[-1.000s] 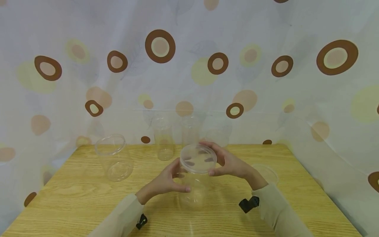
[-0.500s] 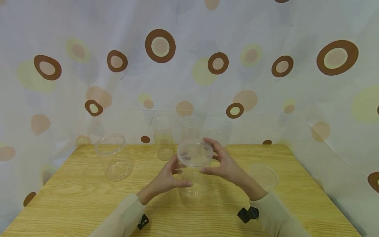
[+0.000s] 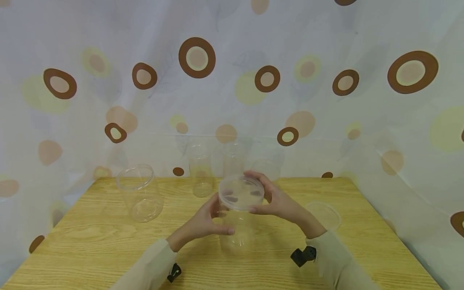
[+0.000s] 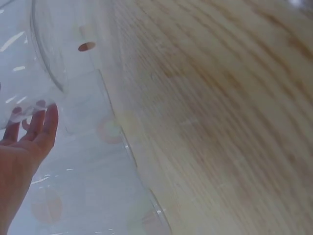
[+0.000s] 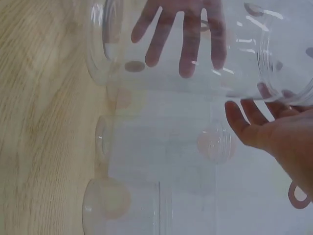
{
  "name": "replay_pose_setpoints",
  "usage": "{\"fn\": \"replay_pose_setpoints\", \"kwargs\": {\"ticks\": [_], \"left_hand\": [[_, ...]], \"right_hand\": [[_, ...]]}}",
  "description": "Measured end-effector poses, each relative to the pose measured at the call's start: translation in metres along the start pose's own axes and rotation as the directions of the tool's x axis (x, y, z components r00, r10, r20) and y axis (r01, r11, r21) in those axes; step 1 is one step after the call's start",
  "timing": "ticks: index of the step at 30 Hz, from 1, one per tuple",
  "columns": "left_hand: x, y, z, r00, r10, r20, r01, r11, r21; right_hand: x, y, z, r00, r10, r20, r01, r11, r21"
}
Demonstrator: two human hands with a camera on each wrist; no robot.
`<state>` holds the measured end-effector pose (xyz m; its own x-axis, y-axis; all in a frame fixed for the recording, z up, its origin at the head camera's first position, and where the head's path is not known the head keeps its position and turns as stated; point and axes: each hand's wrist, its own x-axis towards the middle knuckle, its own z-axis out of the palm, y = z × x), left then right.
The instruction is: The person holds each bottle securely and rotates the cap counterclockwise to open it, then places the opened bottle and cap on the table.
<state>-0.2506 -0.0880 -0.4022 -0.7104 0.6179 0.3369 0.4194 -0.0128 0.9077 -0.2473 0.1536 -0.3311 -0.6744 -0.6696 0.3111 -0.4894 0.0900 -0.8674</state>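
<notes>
A clear plastic jar [image 3: 237, 237] stands upright at the middle of the table, with a round translucent lid [image 3: 241, 193] on its top. My left hand [image 3: 203, 221] grips the jar from the left, thumb across its near side. The right hand [image 3: 279, 201] holds the lid's rim from the right, thumb in front and fingers behind. In the right wrist view the left hand's spread fingers [image 5: 190, 46] show through the clear wall. Whether the jar's base touches the table is hard to tell.
To the left stands a wide clear container [image 3: 139, 193] with its top uncovered. Behind the jar are two tall clear jars [image 3: 201, 173] and a shorter clear container [image 3: 266, 167]. A clear round lid [image 3: 324, 215] lies flat on the wooden table [image 3: 90, 241] at right.
Half a second ago the jar, lid and both hands rose and shifted slightly left; now they are lower again, near where they were one second ago. The other containers have stayed put.
</notes>
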Motion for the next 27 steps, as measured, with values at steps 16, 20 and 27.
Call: {"fn": "replay_pose_setpoints", "kwargs": {"ticks": [16,20,27], "left_hand": [[0.000,0.002,-0.001,0.993,0.024,0.116,-0.018,0.999,-0.050],[0.000,0.002,-0.001,0.994,0.023,0.107,-0.018,0.999,-0.049],[-0.001,0.003,0.000,0.994,0.011,0.108,-0.009,1.000,-0.019]], "right_hand": [[0.001,0.006,-0.016,0.978,-0.094,0.189,0.059,0.980,0.188],[0.002,0.005,-0.015,0.976,-0.117,0.186,0.078,0.976,0.204],[0.002,0.001,-0.018,0.979,-0.142,0.148,0.103,0.965,0.241]]}}
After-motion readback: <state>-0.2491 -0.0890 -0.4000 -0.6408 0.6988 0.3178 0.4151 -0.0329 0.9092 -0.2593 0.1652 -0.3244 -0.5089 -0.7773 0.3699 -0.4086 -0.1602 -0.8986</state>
